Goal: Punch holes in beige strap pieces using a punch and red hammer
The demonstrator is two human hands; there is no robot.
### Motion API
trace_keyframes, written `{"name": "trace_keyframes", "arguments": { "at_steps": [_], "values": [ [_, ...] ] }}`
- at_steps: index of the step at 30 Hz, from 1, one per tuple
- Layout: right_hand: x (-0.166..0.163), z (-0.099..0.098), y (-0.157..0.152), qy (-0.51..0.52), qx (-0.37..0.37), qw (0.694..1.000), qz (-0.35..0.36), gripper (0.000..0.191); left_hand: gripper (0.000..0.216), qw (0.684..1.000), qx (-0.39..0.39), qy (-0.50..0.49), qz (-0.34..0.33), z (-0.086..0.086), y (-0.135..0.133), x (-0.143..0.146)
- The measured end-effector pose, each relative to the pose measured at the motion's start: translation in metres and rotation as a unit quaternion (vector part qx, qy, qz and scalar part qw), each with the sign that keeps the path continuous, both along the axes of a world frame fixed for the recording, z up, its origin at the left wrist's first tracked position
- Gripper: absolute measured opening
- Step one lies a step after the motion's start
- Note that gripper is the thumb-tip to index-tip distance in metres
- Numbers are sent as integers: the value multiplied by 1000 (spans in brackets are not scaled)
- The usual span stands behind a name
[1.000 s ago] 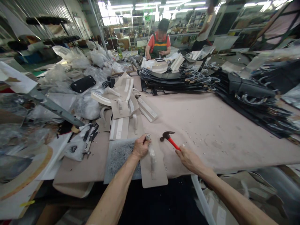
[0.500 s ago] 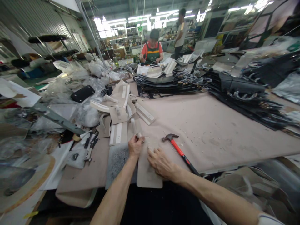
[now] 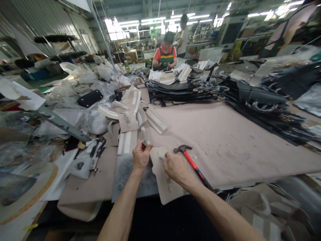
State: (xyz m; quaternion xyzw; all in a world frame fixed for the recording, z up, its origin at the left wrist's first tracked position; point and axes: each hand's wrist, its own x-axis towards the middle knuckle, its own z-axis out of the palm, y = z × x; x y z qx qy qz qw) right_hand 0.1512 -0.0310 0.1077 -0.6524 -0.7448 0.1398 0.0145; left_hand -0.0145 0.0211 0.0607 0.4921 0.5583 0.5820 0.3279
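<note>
Head view — left grip (image 3: 140, 156) pinches grey cylinder (image 3: 146, 142), right grip (image 3: 176, 167) beige panel (image 3: 163, 190); apron (image 3: 166, 60) lettering illegible.

No words, numbers or signs can be read. Well beyond the left hand (image 3: 141, 155) and right hand (image 3: 177, 167), any lettering on the green apron (image 3: 166, 62) of a person (image 3: 164, 53) is too small to tell; beside the right hand, any print on the hammer (image 3: 191, 161) is too blurred.

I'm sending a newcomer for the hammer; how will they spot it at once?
Find the broad pinkish table. By its near edge, right of the right hand, lies the hammer. Its bright red and black handle sets it apart from the beige panel nearby.
</note>
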Motion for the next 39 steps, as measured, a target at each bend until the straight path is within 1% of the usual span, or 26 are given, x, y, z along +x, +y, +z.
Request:
{"name": "trace_keyframes", "arguments": {
  "at_steps": [2, 4, 6, 8, 11, 15, 17, 19, 20, 22, 24, 25, 27, 29, 31, 32, 33, 34, 35, 37, 38, 39],
  "values": [
    [-5, -13, -6, 23, -10, 999, -21, 23, 17, 998, -29, -27, -41, -20, 0, 10],
    [-10, -26, -14, 44, -18, 999, -26, 27, 19, 995, -51, -62, -67, -37, 2, 18],
    [-14, -34, -20, 61, -27, 997, -32, 31, 23, 991, -70, -86, -79, -48, 5, 25],
    [-15, -40, -21, 82, -40, 995, -45, 37, 25, 988, -85, -95, -90, -56, 8, 31],
    [-12, -43, -18, 133, -68, 987, -55, 45, 25, 987, -87, -90, -97, -63, 10, 34],
    [-5, -46, -15, 214, -86, 972, -49, 51, 23, 987, -82, -76, -114, -66, 9, 31],
    [2, -48, -16, 258, -79, 962, -42, 51, 23, 986, -83, -73, -123, -65, 8, 30],
    [15, -53, -15, 273, -39, 960, -51, 49, 24, 986, -85, -70, -127, -64, 7, 29],
    [24, -55, -15, 259, -5, 963, -66, 47, 24, 986, -85, -66, -129, -63, 6, 29],
    [46, -62, -13, 193, 65, 974, -104, 43, 24, 987, -82, -51, -130, -62, 5, 29],
    [72, -70, -13, 102, 103, 981, -128, 37, 23, 988, -77, -36, -128, -61, 5, 30],
    [84, -75, -13, 57, 108, 983, -135, 35, 22, 988, -75, -32, -128, -61, 5, 30],
    [105, -84, -17, -16, 91, 986, -138, 32, 21, 989, -71, -26, -126, -61, 5, 31],
    [118, -91, -21, -49, 57, 988, -137, 27, 19, 990, -69, -18, -123, -61, 5, 33],
    [123, -94, -24, -30, 19, 989, -146, 20, 18, 991, -66, -5, -120, -61, 5, 34],
    [123, -93, -25, 5, 1, 987, -159, 16, 18, 991, -64, 3, -118, -60, 5, 35],
    [123, -91, -25, 68, -27, 980, -185, 12, 17, 991, -60, 14, -117, -60, 4, 36],
    [121, -88, -23, 148, -68, 963, -214, 8, 17, 991, -55, 29, -115, -60, 3, 36],
    [118, -84, -22, 233, -116, 935, -239, 6, 16, 991, -48, 47, -113, -60, 2, 37],
    [112, -72, -18, 372, -210, 866, -262, 7, 14, 989, -34, 89, -112, -59, 0, 37],
    [108, -65, -16, 410, -241, 840, -261, 8, 12, 987, -27, 108, -113, -59, -2, 37],
    [104, -59, -15, 430, -257, 827, -257, 10, 11, 985, -22, 124, -114, -59, -3, 37]
  ]
}}
